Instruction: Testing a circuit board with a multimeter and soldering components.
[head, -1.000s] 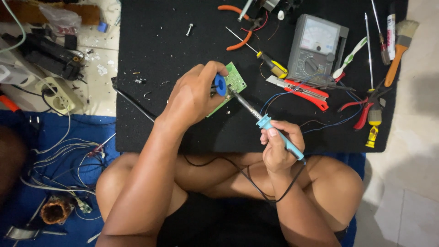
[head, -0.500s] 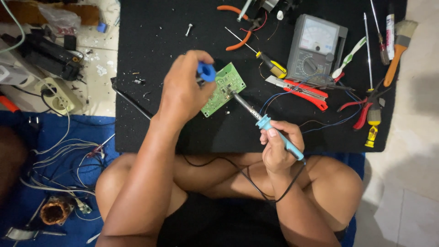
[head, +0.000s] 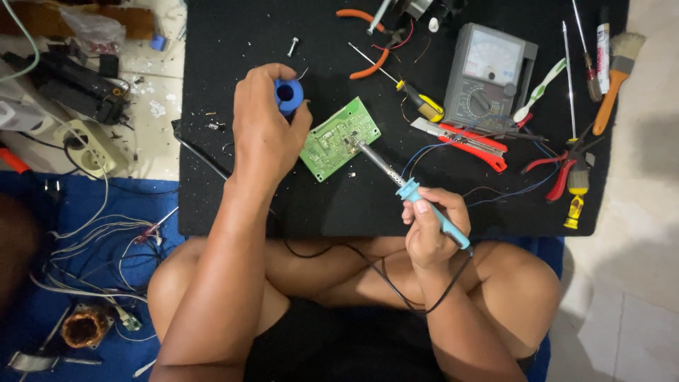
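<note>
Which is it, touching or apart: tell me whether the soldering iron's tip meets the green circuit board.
Touching. The head view shows the soldering iron, held in the right hand, with its tip resting on the green circuit board, no gap visible.

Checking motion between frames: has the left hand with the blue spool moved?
Yes. The left hand carried the blue spool up and left, off the green circuit board.

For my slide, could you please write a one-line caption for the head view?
Seated person's left hand holds a blue solder spool while the right hand touches a soldering iron to a green circuit board.
</note>
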